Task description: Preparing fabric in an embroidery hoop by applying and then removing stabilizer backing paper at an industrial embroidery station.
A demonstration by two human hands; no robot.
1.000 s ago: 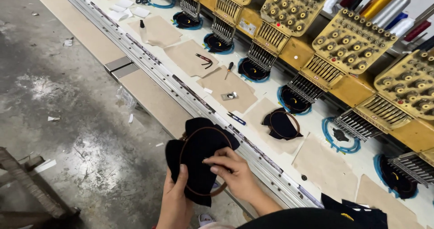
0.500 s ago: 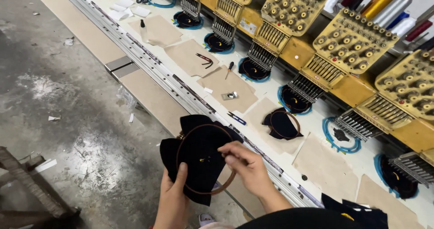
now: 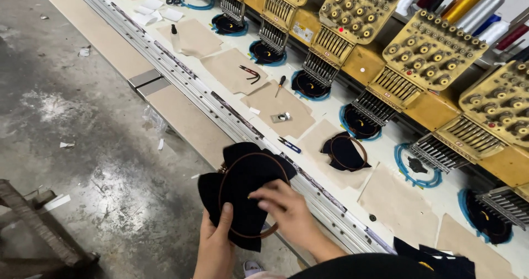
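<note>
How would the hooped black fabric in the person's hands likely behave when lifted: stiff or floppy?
Probably both. The brown hoop seems to keep the black fabric flat inside it, while the loose edges droop around the ring, so they would likely flop. The left hand supports it from one edge with the right hand resting on top, suggesting it is light.

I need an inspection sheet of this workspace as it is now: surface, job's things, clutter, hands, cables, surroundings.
Surface: white machine table with tan backing sheets and a metal rail along its front edge.
Job's things: round hoop with black fabric stretched in it, held off the table.
Clutter: second hooped black fabric, screwdriver, snips, paper scraps.
Hands: left hand grips the hoop's lower edge; right hand presses on the fabric.
Cables: nothing seen.
Surroundings: row of yellow embroidery heads, thread cones behind, stained concrete floor.
</note>
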